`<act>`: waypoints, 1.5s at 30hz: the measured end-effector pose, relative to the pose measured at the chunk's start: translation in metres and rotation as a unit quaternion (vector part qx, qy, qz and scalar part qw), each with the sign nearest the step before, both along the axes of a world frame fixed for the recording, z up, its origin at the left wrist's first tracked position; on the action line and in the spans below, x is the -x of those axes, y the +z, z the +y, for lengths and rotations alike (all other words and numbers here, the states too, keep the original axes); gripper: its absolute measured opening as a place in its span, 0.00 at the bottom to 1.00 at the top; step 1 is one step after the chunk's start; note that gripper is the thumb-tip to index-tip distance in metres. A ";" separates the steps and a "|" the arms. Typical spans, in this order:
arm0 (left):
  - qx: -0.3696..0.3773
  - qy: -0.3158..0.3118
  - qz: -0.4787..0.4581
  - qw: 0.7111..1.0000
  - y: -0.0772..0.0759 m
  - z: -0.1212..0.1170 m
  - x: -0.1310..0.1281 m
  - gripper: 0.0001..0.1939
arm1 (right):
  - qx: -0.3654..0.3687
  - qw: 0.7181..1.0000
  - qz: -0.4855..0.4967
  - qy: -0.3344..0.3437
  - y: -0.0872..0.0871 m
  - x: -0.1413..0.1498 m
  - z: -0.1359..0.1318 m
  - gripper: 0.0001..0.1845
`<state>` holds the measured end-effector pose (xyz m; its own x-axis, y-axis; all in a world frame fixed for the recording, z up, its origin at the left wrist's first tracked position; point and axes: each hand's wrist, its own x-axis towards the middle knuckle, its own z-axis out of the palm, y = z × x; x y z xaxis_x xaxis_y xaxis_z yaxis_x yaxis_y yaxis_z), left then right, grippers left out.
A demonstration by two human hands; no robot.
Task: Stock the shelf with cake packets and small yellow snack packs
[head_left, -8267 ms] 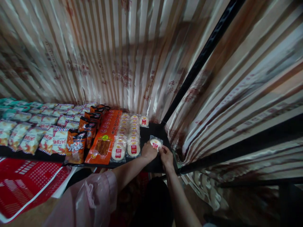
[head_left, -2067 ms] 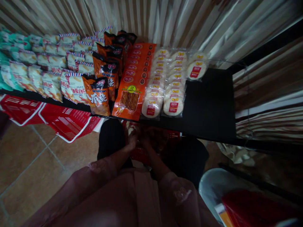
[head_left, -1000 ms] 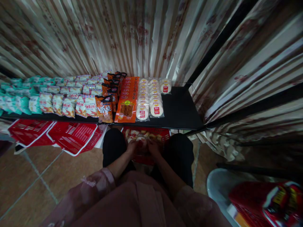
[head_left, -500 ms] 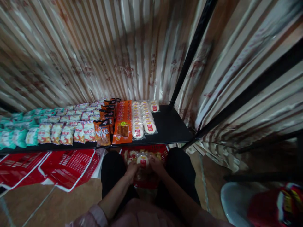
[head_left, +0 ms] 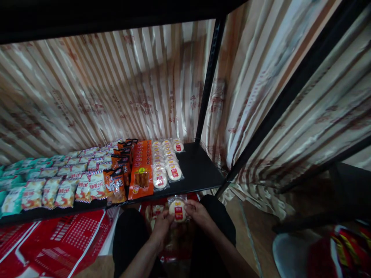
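Between my knees, a round white packaged cracker (head_left: pixel 177 210) with a red label is held up by its wrapper. My left hand (head_left: pixel 162 226) pinches its left edge, and my right hand (head_left: pixel 196 212) grips its right edge. Below them stands a red basket (head_left: pixel 175 256) with more wrapped round pieces (head_left: pixel 156 210) inside, partly hidden by my hands. Just beyond, on the black shelf (head_left: pixel 199 170), two rows of the same round packets (head_left: pixel 174 172) overlap from front to back. A single packet (head_left: pixel 178 145) starts a third row at the back.
Left of the round packets lie an orange snack bag (head_left: pixel 142 170), small orange-black bags (head_left: pixel 115 185), white bags (head_left: pixel 66 193) and green bags (head_left: pixel 13 200). Red shopping baskets (head_left: pixel 75 235) sit under the shelf. Black posts (head_left: pixel 213 77) and an upper shelf (head_left: pixel 116 19) frame the space.
My hands have raised the packaged cracker out of the basket, closer to the shelf edge. The view has tilted up and shifted right, bringing the upper shelf into sight.
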<state>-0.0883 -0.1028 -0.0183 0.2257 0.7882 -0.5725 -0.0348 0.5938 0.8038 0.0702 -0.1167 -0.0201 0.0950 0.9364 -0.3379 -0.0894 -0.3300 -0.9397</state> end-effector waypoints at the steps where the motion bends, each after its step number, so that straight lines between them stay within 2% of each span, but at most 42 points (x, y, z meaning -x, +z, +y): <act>1: -0.011 0.007 -0.021 1.000 0.004 0.002 -0.004 0.11 | -0.008 1.000 -0.008 0.001 0.004 -0.004 0.000 0.23; 4: -0.041 0.017 -0.053 0.998 0.015 0.007 -0.017 0.13 | -0.038 0.998 -0.044 0.000 0.012 -0.015 0.002 0.24; 7: -0.055 -0.003 -0.034 0.998 0.023 0.012 -0.033 0.11 | -0.067 0.987 -0.142 -0.022 0.016 -0.029 0.001 0.21; 10: -0.079 -0.026 0.015 0.996 0.027 0.018 -0.049 0.06 | -0.066 0.964 -0.253 -0.040 0.015 -0.045 0.001 0.19; 13: -0.127 -0.021 0.112 0.985 0.030 0.024 -0.063 0.06 | -0.059 0.950 -0.302 -0.057 0.013 -0.058 0.003 0.19; 16: -0.176 -0.018 0.208 0.962 0.037 0.030 -0.076 0.09 | -0.073 0.949 -0.295 -0.080 0.012 -0.069 0.010 0.19; 18: -0.194 -0.045 0.246 0.948 0.042 0.034 -0.085 0.13 | -0.088 0.955 -0.267 -0.100 0.012 -0.075 0.016 0.20; 24: -0.195 -0.083 0.248 0.945 0.050 0.044 -0.112 0.24 | -0.093 0.961 -0.218 -0.140 0.014 -0.097 0.035 0.25; 27: -0.224 -0.095 0.238 0.940 0.055 0.048 -0.122 0.24 | -0.096 0.955 -0.242 -0.144 0.013 -0.107 0.045 0.26; 32: -0.255 -0.096 0.278 0.921 0.065 0.055 -0.137 0.30 | -0.093 0.937 -0.301 -0.152 0.011 -0.117 0.062 0.23; 36: -0.260 -0.144 0.270 0.916 0.069 0.063 -0.147 0.29 | -0.071 0.926 -0.338 -0.150 0.011 -0.122 0.078 0.22; 40: -0.255 -0.187 0.291 0.903 0.067 0.076 -0.156 0.31 | -0.042 0.911 -0.387 -0.137 0.013 -0.125 0.095 0.21; 45: -0.251 -0.194 0.292 0.902 0.060 0.095 -0.165 0.27 | -0.031 0.883 -0.454 -0.116 0.015 -0.125 0.118 0.19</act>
